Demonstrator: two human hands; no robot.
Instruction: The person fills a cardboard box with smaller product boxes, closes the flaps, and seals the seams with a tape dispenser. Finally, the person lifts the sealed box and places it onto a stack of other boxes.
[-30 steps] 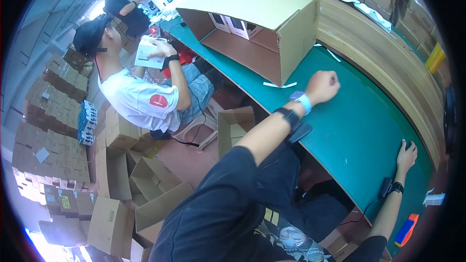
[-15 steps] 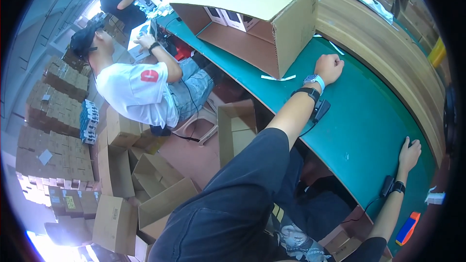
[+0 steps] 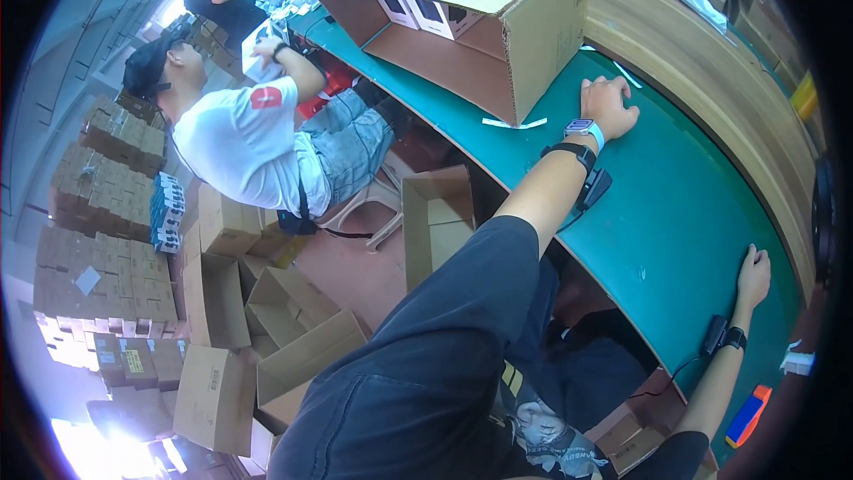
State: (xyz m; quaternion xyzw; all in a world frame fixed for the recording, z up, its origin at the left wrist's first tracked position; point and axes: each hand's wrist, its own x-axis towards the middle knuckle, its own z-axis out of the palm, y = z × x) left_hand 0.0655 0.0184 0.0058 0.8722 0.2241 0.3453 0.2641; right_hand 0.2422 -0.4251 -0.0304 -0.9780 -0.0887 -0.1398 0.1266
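Observation:
On the green tabletop point(image 3: 657, 213), my left hand point(image 3: 609, 108) rests palm down with its fingers apart, holding nothing. A watch point(image 3: 584, 131) and a black strap sit on that wrist. Just beyond the hand lies a large brown carton point(image 3: 546, 49) on its side, its open end toward the left. Several white boxes point(image 3: 442, 20) with dark pictures show inside it. My right hand point(image 3: 753, 277) is farther right on the table, its fingers curled in, with nothing visible in them. Near my right forearm lies an orange and blue tool point(image 3: 748, 416), perhaps a tape cutter.
White paper strips point(image 3: 515, 124) lie beside the carton. A wooden board point(image 3: 711, 71) curves along the table's far side. At left a person in a white shirt point(image 3: 240, 133) sits handling a white box. Open cartons point(image 3: 293, 307) and stacked cartons point(image 3: 102, 271) cover the floor behind.
My left hand has gone from a closed fist to spread fingers and moved slightly. My right hand's fingers have drawn closer together. The view has shifted a little.

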